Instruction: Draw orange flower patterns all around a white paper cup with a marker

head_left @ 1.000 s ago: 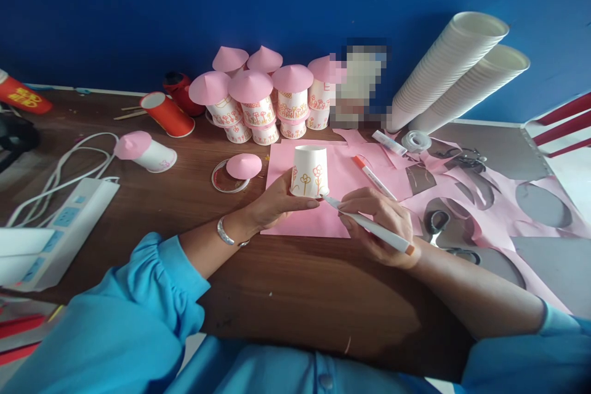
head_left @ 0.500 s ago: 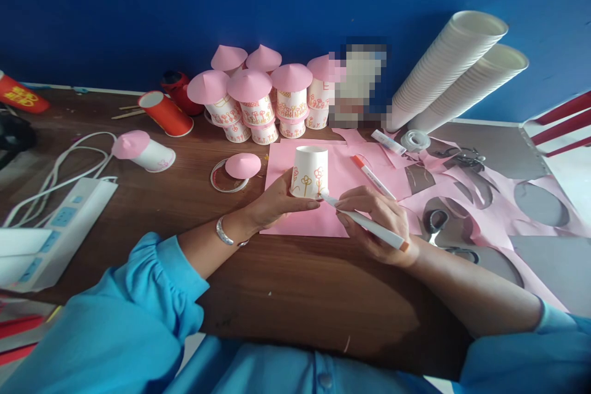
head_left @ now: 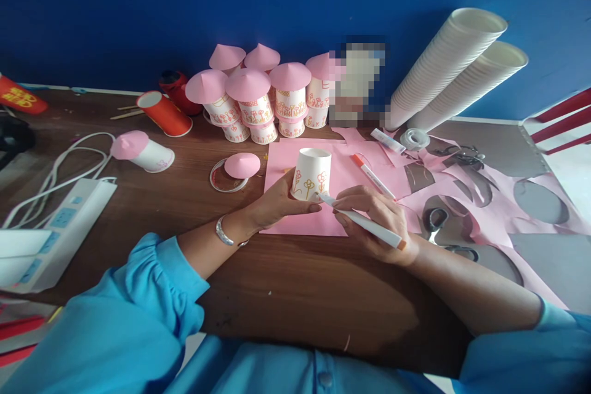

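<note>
A small white paper cup (head_left: pixel 311 172) stands upside down on a pink paper sheet (head_left: pixel 341 184), with red and yellow flowers drawn on its side. My left hand (head_left: pixel 277 203) grips the cup at its base and tilts it slightly. My right hand (head_left: pixel 376 221) is closed on a white marker pen (head_left: pixel 362 220) with an orange end; the pen's tip touches the cup's lower right side.
Finished cups with pink cone lids (head_left: pixel 258 98) cluster at the back. Two long stacks of white cups (head_left: pixel 455 68) lean on the blue wall. Another orange marker (head_left: pixel 373 175), tape roll (head_left: pixel 414 138), scissors (head_left: pixel 436 221), a loose pink cone (head_left: pixel 242 165), red cups (head_left: pixel 164 112) and a power strip (head_left: pixel 60 228) lie around.
The cup has tipped and turned a little in my left hand, showing a third flower. The pen tip stays at the cup's lower right.
</note>
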Demonstrator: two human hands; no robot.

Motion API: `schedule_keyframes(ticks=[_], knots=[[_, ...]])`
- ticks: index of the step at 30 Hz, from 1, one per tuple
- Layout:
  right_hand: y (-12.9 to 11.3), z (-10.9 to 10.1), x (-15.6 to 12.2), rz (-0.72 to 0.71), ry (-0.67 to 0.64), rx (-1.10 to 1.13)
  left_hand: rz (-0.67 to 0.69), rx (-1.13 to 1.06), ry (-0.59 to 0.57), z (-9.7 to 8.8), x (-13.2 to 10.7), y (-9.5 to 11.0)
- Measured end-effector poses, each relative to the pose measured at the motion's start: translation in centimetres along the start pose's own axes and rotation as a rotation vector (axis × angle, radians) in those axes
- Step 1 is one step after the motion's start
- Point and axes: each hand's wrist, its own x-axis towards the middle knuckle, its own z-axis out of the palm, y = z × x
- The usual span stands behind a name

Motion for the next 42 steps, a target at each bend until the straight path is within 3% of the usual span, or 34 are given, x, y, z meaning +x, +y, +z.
schedule_keyframes(ticks=[7,12,16,24,29,35,42], knots=[[0.3,-0.2,-0.3,-0.079,0.042,0.019,0.005,-0.01,-0.029,-0.2,0.0,0.2],[1.3,0.4,-1.0,0.049,0.117,0.09,0.02,-0.139,-0.074,-0.5,0.0,0.0],[2.4,0.9,-1.1,0.17,0.095,0.079,0.076,-0.233,-0.141,-0.8,-0.1,-0.3],[3.1,1.4,-0.7,0.182,0.04,0.046,-0.002,-0.233,-0.309,-0.9,-0.4,0.3],[3.2,1.1,-0.8,0.174,0.098,0.035,0.018,-0.199,-0.298,-0.8,-0.5,0.0],[3.2,0.9,-0.8,0.148,0.1,0.035,0.058,-0.182,-0.191,-1.0,-0.2,-1.0],[3.2,0.8,-0.6,0.171,-0.008,0.174,-0.002,-0.187,-0.286,-1.3,-0.2,-0.7]])
